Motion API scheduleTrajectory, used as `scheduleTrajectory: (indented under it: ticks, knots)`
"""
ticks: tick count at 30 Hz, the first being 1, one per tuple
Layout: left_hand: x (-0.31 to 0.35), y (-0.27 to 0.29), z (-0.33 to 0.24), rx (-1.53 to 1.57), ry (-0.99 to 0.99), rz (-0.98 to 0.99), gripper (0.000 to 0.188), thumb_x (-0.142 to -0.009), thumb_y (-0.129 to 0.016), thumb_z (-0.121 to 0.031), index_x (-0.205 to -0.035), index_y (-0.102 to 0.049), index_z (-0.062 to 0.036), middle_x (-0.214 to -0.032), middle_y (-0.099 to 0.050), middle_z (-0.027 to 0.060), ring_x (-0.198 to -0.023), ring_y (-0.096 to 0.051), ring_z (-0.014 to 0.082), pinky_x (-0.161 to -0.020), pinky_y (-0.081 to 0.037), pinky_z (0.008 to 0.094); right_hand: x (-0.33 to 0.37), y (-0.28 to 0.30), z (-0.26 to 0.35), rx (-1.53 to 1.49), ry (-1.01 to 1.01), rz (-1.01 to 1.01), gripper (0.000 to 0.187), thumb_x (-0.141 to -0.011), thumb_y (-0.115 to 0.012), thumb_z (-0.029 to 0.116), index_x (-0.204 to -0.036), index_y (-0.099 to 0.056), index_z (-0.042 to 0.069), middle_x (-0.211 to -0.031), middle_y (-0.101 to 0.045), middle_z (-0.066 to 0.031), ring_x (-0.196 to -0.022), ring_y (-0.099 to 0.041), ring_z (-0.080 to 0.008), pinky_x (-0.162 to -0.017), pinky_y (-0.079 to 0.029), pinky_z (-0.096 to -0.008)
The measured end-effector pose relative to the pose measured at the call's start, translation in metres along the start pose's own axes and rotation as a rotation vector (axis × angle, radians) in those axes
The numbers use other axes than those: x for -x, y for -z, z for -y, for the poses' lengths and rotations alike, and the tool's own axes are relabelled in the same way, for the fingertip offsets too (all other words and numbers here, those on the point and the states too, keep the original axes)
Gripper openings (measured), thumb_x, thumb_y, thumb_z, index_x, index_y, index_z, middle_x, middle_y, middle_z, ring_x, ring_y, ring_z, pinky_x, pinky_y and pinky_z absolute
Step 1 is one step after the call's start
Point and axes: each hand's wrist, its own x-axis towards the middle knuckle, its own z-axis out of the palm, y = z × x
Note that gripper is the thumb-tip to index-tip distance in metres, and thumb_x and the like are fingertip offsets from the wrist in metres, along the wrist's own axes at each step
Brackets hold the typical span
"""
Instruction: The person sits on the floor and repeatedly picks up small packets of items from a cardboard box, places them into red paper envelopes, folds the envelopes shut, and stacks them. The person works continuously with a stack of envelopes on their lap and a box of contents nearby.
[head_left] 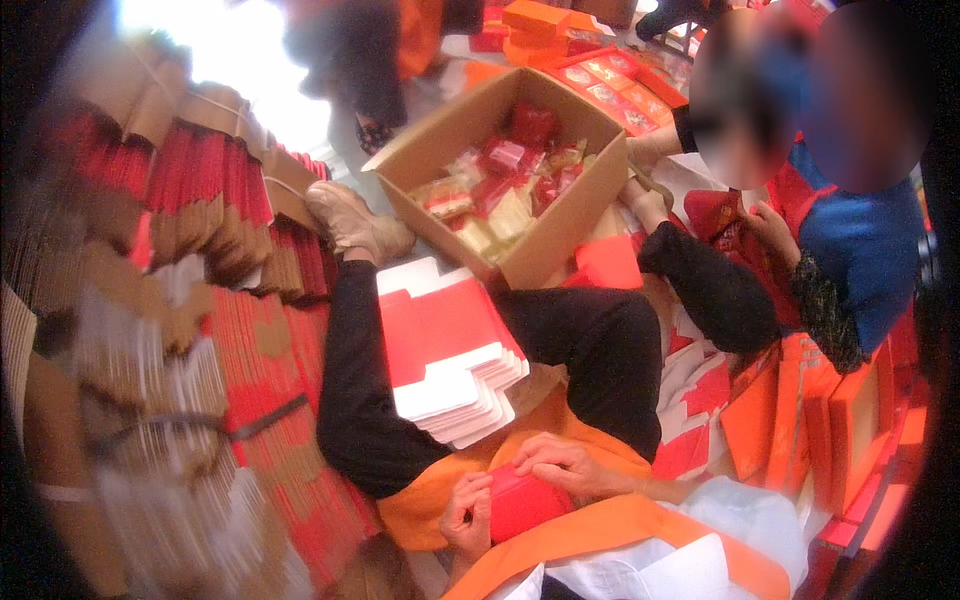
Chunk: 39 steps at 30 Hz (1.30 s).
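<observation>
A small red carton (522,508) rests in my lap, against my orange apron (430,505). My left hand (467,515) is closed at its left side, the fingers curled against the edge. From the right, my right hand (560,466) grips the top of the same carton, with the fingers bent over its upper edge. Between my legs lies a stack of flat red and white carton blanks (450,345). Beyond it stands an open cardboard box (560,232) holding several small packets (515,155) in red and pale yellow wrapping.
Bundled red, white and brown flattened cartons (265,370) are piled along my left. Another person in a blue sleeve (860,250) sits at right, holding a red package (715,215). Orange boxes (800,410) stand at my right, and a red tray of packets (620,85) lies farther back.
</observation>
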Motion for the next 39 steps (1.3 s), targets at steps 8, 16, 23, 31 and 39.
scheduleTrajectory:
  ticks: [8,16,23,31,39]
  knots:
    - [-0.009,-0.010,-0.016,-0.200,0.077,0.018,0.009,-0.082,-0.059,-0.008,-0.089,-0.058,-0.0021,-0.115,-0.053,0.0186,-0.108,-0.050,0.0285,-0.091,-0.039,0.0378,-0.001,0.024,0.022,0.119,-0.107,0.136,0.020,-0.082,-0.058,0.009,-0.101,-0.062,0.005,-0.112,-0.054,-0.0132,-0.107,-0.050,-0.0259,-0.090,-0.039,-0.0343]
    - [-0.121,-0.018,-0.037,-0.163,-0.210,-0.096,0.027,-0.083,-0.056,-0.015,-0.105,-0.053,0.0003,-0.121,-0.047,0.0195,-0.112,-0.046,0.0292,-0.097,-0.034,0.0380,-0.043,0.135,0.063,0.144,0.130,-0.595,0.021,-0.087,-0.050,0.016,-0.100,-0.060,0.004,-0.110,-0.056,-0.0091,-0.105,-0.051,-0.0189,-0.091,-0.040,-0.0311]
    - [-0.189,-0.005,0.040,-1.096,-0.033,-0.061,0.074,-0.073,-0.069,-0.030,-0.124,-0.034,0.0097,-0.129,-0.035,0.0270,-0.121,-0.034,0.0369,-0.098,-0.029,0.0461,-0.054,0.269,-0.032,0.036,0.006,-1.033,0.036,-0.091,-0.044,0.021,-0.120,-0.047,0.000,-0.117,-0.052,-0.0094,-0.108,-0.049,-0.0189,-0.094,-0.036,-0.0305]
    - [-0.196,0.003,0.052,-1.092,0.142,-0.108,0.084,-0.070,-0.071,-0.028,-0.130,-0.026,0.0081,-0.125,-0.039,0.0220,-0.118,-0.037,0.0338,-0.096,-0.031,0.0450,-0.065,0.274,-0.079,0.548,-0.171,-0.928,0.037,-0.090,-0.045,0.017,-0.120,-0.044,-0.003,-0.123,-0.047,-0.0150,-0.115,-0.044,-0.0232,-0.097,-0.032,-0.0321]
    - [-0.205,0.004,0.052,-0.916,0.232,-0.251,0.066,-0.073,-0.066,-0.012,-0.127,-0.033,0.0053,-0.109,-0.050,0.0162,-0.102,-0.047,0.0268,-0.090,-0.037,0.0353,-0.130,0.071,0.014,0.606,0.132,-0.298,0.033,-0.080,-0.053,0.001,-0.113,-0.051,0.001,-0.110,-0.055,-0.0166,-0.108,-0.051,-0.0288,-0.093,-0.039,-0.0356]
